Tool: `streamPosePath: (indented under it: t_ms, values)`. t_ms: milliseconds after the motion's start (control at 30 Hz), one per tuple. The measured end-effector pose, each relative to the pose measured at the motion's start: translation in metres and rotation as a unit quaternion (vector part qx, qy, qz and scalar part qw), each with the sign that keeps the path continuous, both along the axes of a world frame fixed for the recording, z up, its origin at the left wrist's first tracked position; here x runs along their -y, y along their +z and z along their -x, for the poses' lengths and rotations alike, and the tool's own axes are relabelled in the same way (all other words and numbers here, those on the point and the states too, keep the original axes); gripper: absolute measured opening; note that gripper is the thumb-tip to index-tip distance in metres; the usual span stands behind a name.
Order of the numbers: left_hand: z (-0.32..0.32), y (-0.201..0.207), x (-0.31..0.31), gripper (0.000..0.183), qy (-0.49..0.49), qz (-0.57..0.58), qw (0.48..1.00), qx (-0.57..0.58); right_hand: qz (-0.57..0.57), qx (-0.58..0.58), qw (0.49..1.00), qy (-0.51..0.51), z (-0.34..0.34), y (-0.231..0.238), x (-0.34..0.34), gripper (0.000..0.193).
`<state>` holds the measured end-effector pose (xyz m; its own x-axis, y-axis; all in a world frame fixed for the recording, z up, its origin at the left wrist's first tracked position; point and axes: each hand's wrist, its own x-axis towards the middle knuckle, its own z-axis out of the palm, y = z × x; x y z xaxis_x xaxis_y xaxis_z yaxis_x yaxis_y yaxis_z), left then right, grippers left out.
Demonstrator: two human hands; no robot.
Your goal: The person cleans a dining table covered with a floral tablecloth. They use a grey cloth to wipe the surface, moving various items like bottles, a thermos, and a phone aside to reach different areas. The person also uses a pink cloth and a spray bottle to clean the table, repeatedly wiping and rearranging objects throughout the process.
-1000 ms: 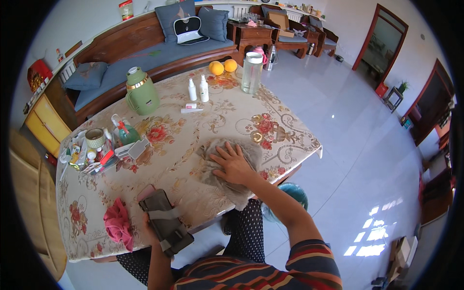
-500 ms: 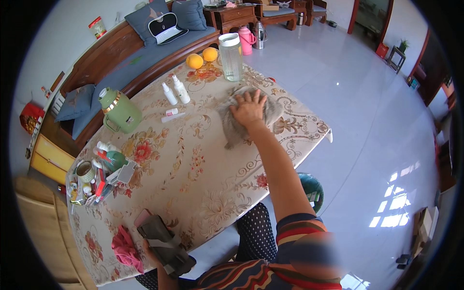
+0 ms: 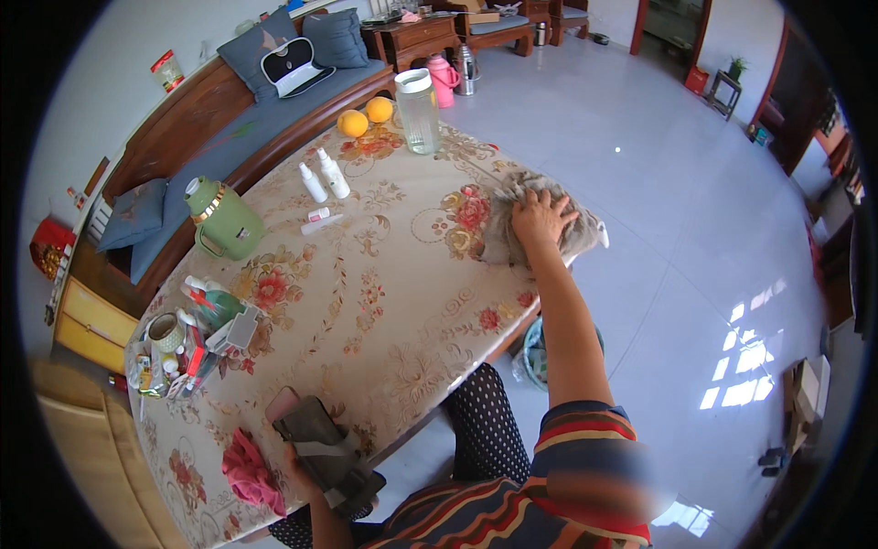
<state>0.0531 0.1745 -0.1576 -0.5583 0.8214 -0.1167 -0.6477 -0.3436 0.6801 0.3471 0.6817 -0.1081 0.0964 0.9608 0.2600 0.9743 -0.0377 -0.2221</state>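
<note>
My right hand (image 3: 541, 220) lies flat with spread fingers on a crumpled grey-brown cloth (image 3: 501, 240) at the table's right corner. The cloth covers part of the flowered tablecloth (image 3: 393, 302), and its far end reaches the edge. At the near side, my left hand (image 3: 294, 465) is mostly hidden by a dark grey object with a lighter band (image 3: 320, 446). Whether its fingers grip that object is not visible. A pinkish flat thing (image 3: 282, 403) pokes out beside the dark object. Left of this hand sits a bunched pink cloth (image 3: 249, 471).
On the table are a green thermos jug (image 3: 229, 220), two white bottles (image 3: 322, 178), oranges (image 3: 364, 119), a lidded water pitcher (image 3: 420, 114) and a cluster of small items (image 3: 187, 343). A bin (image 3: 540, 352) stands below the right edge, and a wooden sofa (image 3: 187, 151) beyond the table.
My right hand and the grey-brown cloth have slid right to the table's corner, uncovering red printed flowers. My left hand stays beside the dark object. The view has shifted slightly.
</note>
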Motion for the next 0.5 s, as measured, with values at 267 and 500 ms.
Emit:
streamPosePath:
  t_ms: [267, 500]
  values:
    - [0.006, -0.015, 0.008, 0.046, -0.036, -0.017, 0.999, -0.012, 0.024, -0.221, 0.975, -0.028, -0.159, -0.131, 0.143, 0.028]
    - [-0.028, 0.047, -0.015, 0.049, -0.052, -0.018, 0.998, -0.028, -0.110, -0.702, 0.703, -0.024, -0.183, -0.034, 0.183, 0.033]
